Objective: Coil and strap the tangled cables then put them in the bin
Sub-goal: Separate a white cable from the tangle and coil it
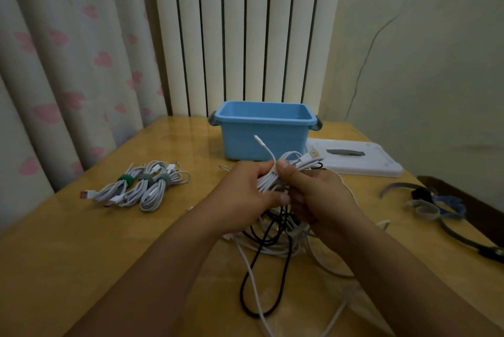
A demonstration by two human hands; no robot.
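Cable [272, 181]: I'm holding a white coil above the table [81, 241], before the bin [264, 132].
Hands: left hand [245, 192] and right hand [313, 195] are both gripping it.
Risk: loose black cable [261, 241] dangling below — snagging could undo loops.
Done: three strapped bundles [141, 186] are lying left.

- Just beyond the fingertips of both hands stood the open-topped light-blue plastic bin [266, 137], its near wall blocking a straight path forward; its mouth lay open above.
- Below the fingers hung a tangle of white and black cables [268, 238], spreading over the wooden table [81, 241] toward the person.
- Well left of the left hand's fingers [268, 197] lay three coiled white cables bound with green and grey straps [141, 186]; bare tabletop lay between.
- Right of the right hand's fingers [293, 175] lay a flat white plastic lid with a grey handle [360, 158], touching no cable that could be made out.
- Far right of them lay loose grey, black and blue straps [433, 205] near the table edge.
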